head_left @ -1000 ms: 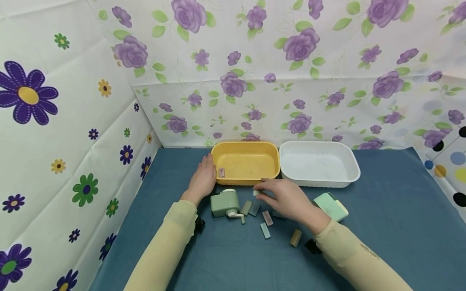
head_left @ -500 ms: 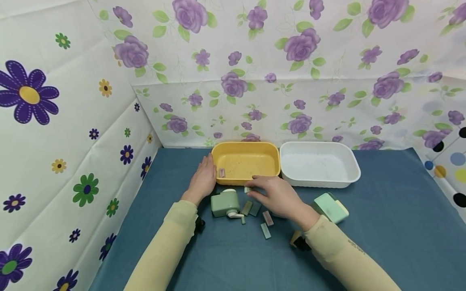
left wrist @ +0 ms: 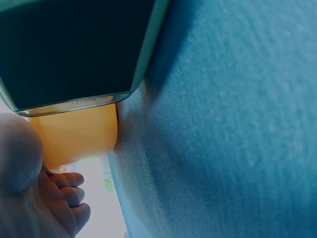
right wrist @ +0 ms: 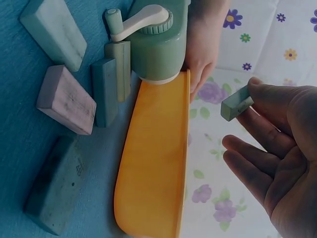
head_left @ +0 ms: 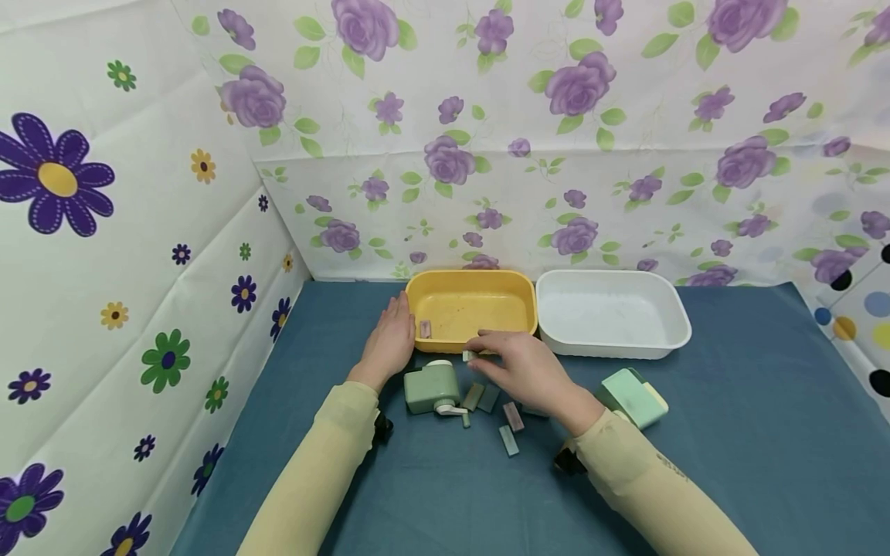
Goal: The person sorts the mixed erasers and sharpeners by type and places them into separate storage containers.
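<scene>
Eraser (right wrist: 234,105) partly hidden in right grip (head_left: 524,372), marking (right wrist: 243,105) unreadable; both sleeves (head_left: 313,455) cut by head view's bottom edge.

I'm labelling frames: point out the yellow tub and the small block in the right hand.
Yellow tub (head_left: 480,312): head view, bare inside floor.
Small block (right wrist: 237,105): right wrist view, long side face.

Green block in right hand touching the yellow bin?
Apart. The right wrist view shows floral backdrop between the green block and the yellow bin.
</scene>
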`<state>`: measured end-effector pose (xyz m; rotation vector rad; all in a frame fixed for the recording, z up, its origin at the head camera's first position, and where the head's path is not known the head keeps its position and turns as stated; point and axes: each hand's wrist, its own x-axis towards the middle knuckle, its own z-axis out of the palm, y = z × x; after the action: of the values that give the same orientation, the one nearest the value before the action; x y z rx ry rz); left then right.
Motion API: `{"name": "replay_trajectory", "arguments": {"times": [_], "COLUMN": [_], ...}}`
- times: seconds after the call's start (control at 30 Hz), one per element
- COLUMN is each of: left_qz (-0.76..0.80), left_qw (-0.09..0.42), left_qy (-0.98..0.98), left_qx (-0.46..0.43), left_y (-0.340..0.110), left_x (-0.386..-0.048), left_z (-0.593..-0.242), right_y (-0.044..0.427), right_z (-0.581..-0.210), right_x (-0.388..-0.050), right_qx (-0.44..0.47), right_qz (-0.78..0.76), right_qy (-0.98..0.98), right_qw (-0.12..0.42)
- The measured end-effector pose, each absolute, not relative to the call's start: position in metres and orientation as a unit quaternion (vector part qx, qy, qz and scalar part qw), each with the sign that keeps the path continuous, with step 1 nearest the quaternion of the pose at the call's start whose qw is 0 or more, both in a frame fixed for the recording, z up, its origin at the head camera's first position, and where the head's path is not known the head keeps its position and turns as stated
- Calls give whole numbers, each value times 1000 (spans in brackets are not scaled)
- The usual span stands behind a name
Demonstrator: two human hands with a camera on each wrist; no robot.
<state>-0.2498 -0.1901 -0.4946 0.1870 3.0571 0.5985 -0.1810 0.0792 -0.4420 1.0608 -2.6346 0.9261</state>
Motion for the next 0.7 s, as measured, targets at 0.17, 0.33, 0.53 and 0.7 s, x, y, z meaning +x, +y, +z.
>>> {"name": "replay_trajectory", "arguments": {"times": [0.17, 0.33, 0.53, 0.7], "left_qz": [188, 186, 187, 187], "left_qw": [10, 10, 10, 14], "left_qy": [980, 981, 981, 981], "left_qx": [60, 59, 56, 54], "left_y": [-190, -191, -190, -189], "left_x": [-250, -250, -249, -249], "left_z": [-495, -496, -495, -493], "right_y": [76, 74, 71, 68], "right_z": [-440, -439, -437, -433], "right_x": [-186, -190, -199, -205], "right_qx": [353, 347, 337, 334], "right_qz": [314, 311, 320, 329], "right_qy": [-879, -882, -884, -882], "right_qw": [72, 67, 55, 49]}}
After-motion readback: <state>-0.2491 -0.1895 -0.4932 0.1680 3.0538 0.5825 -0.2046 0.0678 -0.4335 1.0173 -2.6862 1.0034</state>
